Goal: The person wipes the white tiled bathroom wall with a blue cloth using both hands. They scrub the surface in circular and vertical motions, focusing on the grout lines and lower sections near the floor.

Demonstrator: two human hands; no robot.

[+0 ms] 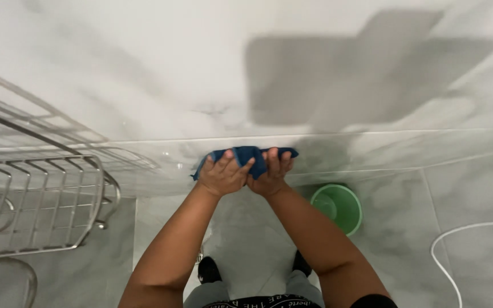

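Forearms extended fwd; left hand (222, 175) & right hand (269, 174) side-by-side, grip closed on blue cloth (246, 155) vs wall.

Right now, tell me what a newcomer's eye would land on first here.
Both hands, left hand and right hand, press a dark blue cloth against the marble-patterned wall tile at centre. A green bucket stands on the floor just right of the arms, and a wire shower rack juts out at left.

no packages, labels, signs or screens here (none visible).
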